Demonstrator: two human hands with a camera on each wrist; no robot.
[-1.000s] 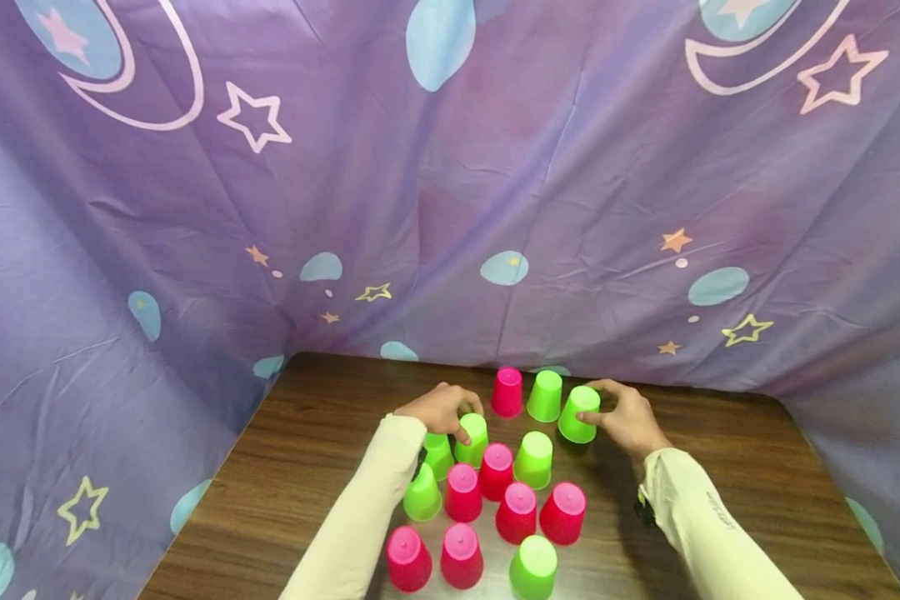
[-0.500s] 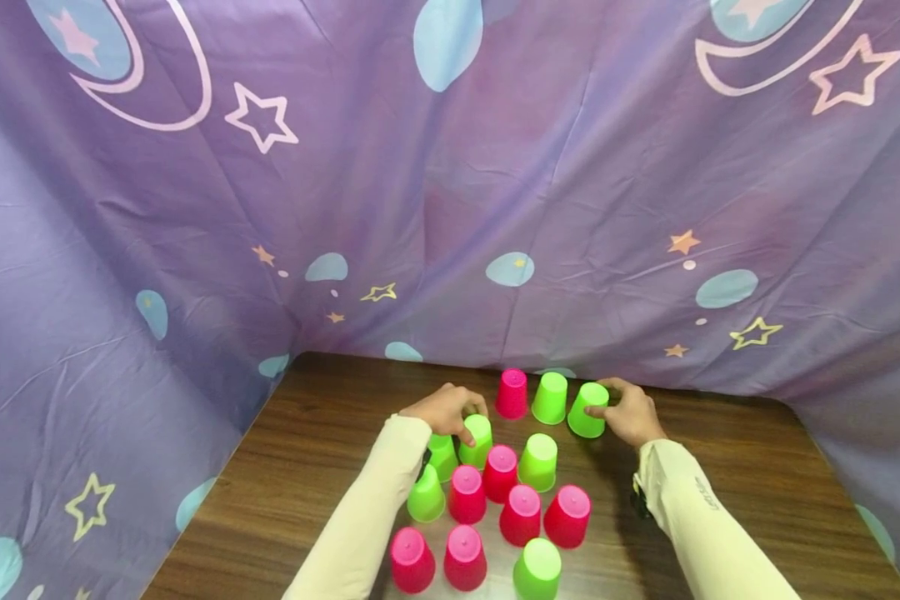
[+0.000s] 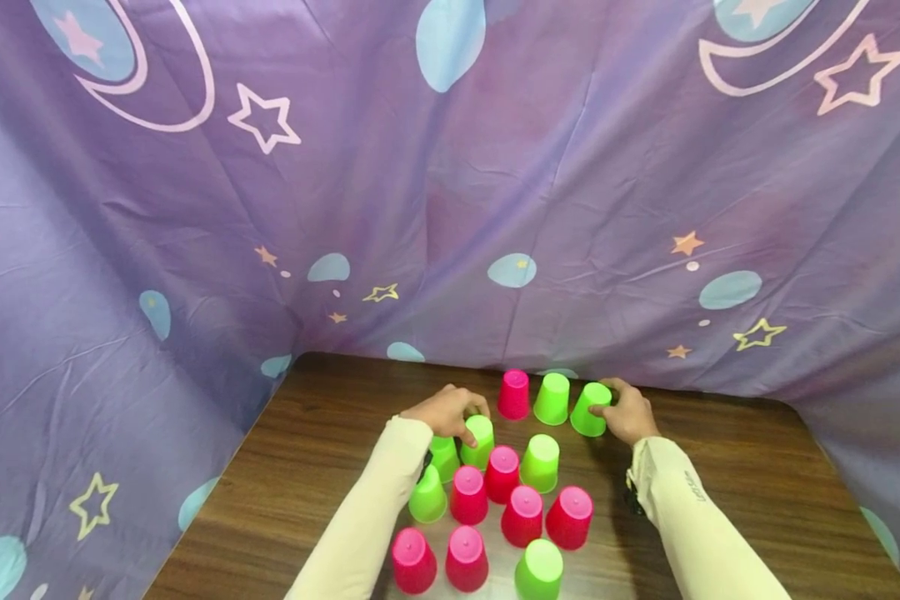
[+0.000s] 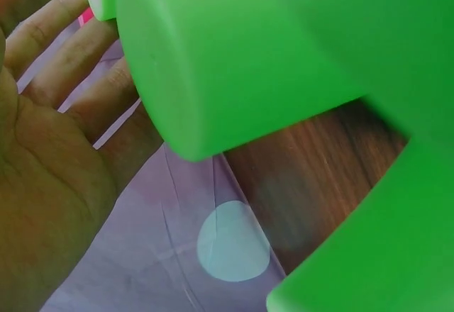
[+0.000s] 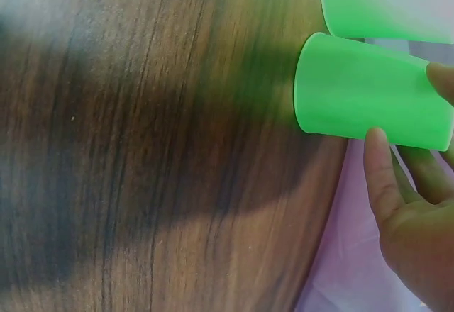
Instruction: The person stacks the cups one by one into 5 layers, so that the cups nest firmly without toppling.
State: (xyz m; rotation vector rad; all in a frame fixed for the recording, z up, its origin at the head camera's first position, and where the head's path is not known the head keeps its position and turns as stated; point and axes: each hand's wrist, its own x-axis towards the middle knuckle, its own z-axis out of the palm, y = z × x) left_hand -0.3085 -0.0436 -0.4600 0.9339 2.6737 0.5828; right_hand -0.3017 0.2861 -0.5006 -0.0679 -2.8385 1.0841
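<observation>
The right hand (image 3: 630, 414) pinches the right cup (image 3: 588, 410), a green one, with the thumb on the near side and fingers round the far side. The left hand (image 3: 448, 410) pinches the left cup (image 3: 480, 443), also green, between thumb and fingers near its upturned base; its remaining fingers are spread out in the left wrist view (that one is mostly green blur).

The right cup stands rim down at the end of a row of three along the back of the bench (image 3: 337, 425), just beside the back green cup (image 3: 552, 400), with the back pink cup (image 3: 513, 395) next along.

Around the left cup are two side green cups (image 3: 426, 498), partly covered by the left sleeve (image 3: 363, 517), and the middle green cup (image 3: 540, 463) to its right. Nearer the person are six front pink cups (image 3: 522, 517) and the front green cup (image 3: 538, 571), all upside down. The right sleeve (image 3: 697, 517) lies to the right of them.

Behind the bench hangs a purple cloth (image 3: 450, 200) with stars and moons.
</observation>
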